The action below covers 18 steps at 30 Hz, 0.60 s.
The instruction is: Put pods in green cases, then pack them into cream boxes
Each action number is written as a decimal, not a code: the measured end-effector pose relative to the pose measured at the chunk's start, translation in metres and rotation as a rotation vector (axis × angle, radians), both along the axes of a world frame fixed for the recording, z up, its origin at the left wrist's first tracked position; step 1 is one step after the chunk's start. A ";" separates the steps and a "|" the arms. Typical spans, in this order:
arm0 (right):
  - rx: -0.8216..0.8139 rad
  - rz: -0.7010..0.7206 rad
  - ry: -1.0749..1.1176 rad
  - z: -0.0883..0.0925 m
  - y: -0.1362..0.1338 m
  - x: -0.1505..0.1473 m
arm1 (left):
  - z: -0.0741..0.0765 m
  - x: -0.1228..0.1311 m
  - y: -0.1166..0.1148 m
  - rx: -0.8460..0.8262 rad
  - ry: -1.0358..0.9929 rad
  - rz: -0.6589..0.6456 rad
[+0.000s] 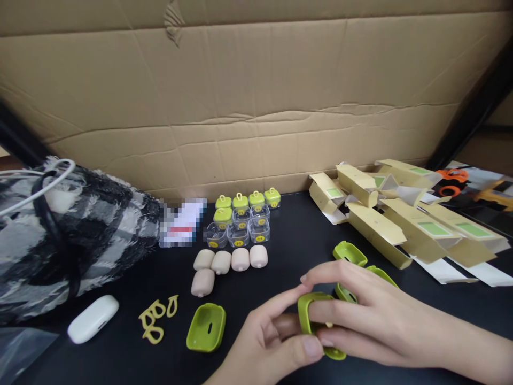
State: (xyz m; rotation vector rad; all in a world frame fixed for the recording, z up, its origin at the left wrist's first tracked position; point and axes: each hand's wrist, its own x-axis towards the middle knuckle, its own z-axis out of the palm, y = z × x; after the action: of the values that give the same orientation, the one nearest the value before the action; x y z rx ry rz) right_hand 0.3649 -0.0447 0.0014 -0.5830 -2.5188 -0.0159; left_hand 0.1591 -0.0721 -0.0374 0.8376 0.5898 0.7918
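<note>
Between both hands, low and right of centre, is a green plastic lid (pixel 305 313) standing on its side. My left hand (pixel 272 339) pinches its near edge with thumb and fingers. My right hand (pixel 372 310) has fingers inside the lid; a small yellowish bit shows by the fingertips, mostly hidden. Another green lid (pixel 206 327) with a slot lies hollow side up to the left. Yellow loops (pixel 154 315) lie farther left. More green lids (pixel 350 253) lie behind my right hand, which partly covers them.
Small clear boxes (pixel 238 235), some with green looped lids (pixel 240 201), stand in rows at the back. Pale rounded pieces (pixel 240 259) lie before them. A white case (pixel 93 319) and checked cloth (pixel 120 224) are left. Opened cardboard boxes (pixel 377 224) and orange scissors (pixel 451 182) are right.
</note>
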 end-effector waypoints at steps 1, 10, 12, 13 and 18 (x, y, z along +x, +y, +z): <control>-0.001 0.013 0.016 0.001 0.000 0.001 | 0.000 0.000 0.000 -0.008 -0.004 0.007; -0.618 -0.247 0.336 -0.005 -0.007 -0.004 | 0.004 -0.002 0.001 -0.094 0.074 0.090; -0.804 -0.237 0.291 -0.005 -0.006 -0.006 | 0.003 -0.002 0.000 -0.070 0.087 0.101; -0.861 -0.232 0.277 -0.005 -0.005 -0.008 | 0.002 -0.002 0.000 -0.068 0.086 0.101; -0.920 -0.236 0.267 -0.007 -0.003 -0.010 | -0.003 -0.001 -0.002 -0.103 0.104 0.114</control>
State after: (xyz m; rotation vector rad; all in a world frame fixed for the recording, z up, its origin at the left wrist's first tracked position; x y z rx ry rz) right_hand 0.3551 -0.0478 -0.0052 -1.1323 -2.0745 1.0944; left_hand 0.1582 -0.0737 -0.0402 0.7583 0.7698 0.8180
